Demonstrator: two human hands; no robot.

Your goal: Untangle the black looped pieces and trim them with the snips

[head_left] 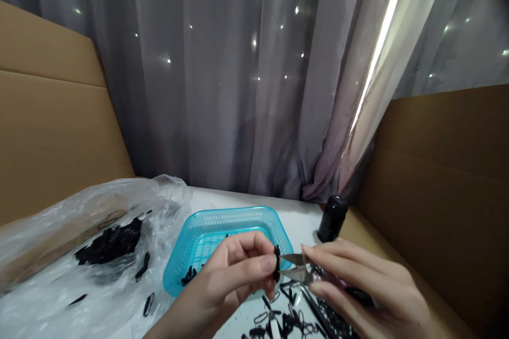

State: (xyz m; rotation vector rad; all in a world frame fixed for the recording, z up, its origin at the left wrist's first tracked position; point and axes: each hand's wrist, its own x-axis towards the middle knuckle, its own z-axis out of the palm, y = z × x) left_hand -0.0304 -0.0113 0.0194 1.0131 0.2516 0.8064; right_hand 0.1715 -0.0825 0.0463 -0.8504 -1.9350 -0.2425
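Between the thumb and fingers of my left hand (242, 267) is a small black piece (277, 264) with a ridged edge; its exact kind I cannot make out. My right hand (369, 280) grips small scissors (296, 267), whose two metal blades stand apart with their tips at the black piece. The scissors' handle is mostly hidden by the fingers. Below the hands, several black loops and strips (292, 320) lie scattered on the white table. Behind my left hand stands a turquoise plastic basket (234, 213) with some black pieces (189, 275) in it.
At the left a clear plastic bag (167, 217) holds a heap of black pieces (115, 241). A dark bottle (333, 218) stands at the back right. Cardboard walls (51, 116) rise on both sides, and a grey curtain (222, 106) with star-shaped holes hangs behind.
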